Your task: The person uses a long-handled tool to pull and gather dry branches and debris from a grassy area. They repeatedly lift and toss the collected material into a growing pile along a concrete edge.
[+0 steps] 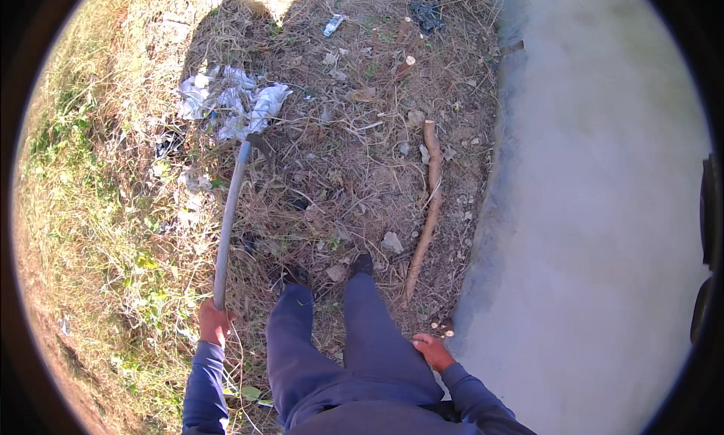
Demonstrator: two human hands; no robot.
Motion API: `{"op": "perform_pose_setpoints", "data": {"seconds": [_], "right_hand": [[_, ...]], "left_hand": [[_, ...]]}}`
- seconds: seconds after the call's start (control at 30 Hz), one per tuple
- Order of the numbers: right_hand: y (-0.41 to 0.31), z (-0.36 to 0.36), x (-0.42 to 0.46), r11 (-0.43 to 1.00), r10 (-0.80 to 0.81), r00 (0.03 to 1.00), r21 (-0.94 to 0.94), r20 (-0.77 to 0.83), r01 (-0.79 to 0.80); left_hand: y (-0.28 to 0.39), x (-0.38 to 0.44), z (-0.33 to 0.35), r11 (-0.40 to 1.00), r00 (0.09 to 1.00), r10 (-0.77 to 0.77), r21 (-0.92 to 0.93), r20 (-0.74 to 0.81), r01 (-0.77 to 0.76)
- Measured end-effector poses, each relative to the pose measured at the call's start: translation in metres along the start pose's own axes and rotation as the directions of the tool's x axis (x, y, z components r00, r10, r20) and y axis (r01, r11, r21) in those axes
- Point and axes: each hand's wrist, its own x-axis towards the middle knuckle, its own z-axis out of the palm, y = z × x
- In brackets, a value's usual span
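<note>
My left hand [215, 323] is closed around the lower end of a long wooden handle [227, 226]. At the handle's far end a dark, curved metal blade [261, 148] rests by the dry grass, just below some crumpled white plastic scraps [243, 102]. My right hand [433, 350] hangs beside my right thigh, its fingers curled; whether anything lies inside them cannot be told. Ahead of that hand a peeled, crooked branch [434, 209] lies lengthwise on the ground.
A pale wall [582, 209] runs along the right side. Cut stumps [408, 63] stick up near the top. A stone [391, 243] lies in front of my feet. Green weeds [141, 260] and dry grass cover the left side; a dark crumpled plastic piece [427, 16] lies near the top.
</note>
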Motion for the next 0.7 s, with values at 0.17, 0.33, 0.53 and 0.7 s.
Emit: {"op": "perform_pose_setpoints", "data": {"seconds": [0.17,0.33,0.53,0.7], "right_hand": [[0.003,-0.025,0.022,0.945,0.039,0.994,0.319,0.106,-0.072],[0.046,-0.062,0.025,0.912,0.111,0.989,0.386,0.096,-0.140],[0.121,-0.105,0.025,0.822,0.149,0.987,0.546,0.068,-0.161],[0.169,-0.116,0.020,0.765,0.285,0.958,0.595,0.032,-0.247]], "left_hand": [[0.091,-0.033,0.061,0.989,0.986,0.017,-0.151,0.167,0.009],[0.176,-0.034,0.175,0.988,0.907,0.020,-0.150,0.420,0.048],[0.198,-0.006,0.366,0.977,0.877,0.010,-0.192,0.481,0.094],[0.196,-0.003,0.476,0.976,0.850,-0.086,-0.129,0.520,0.178]]}}
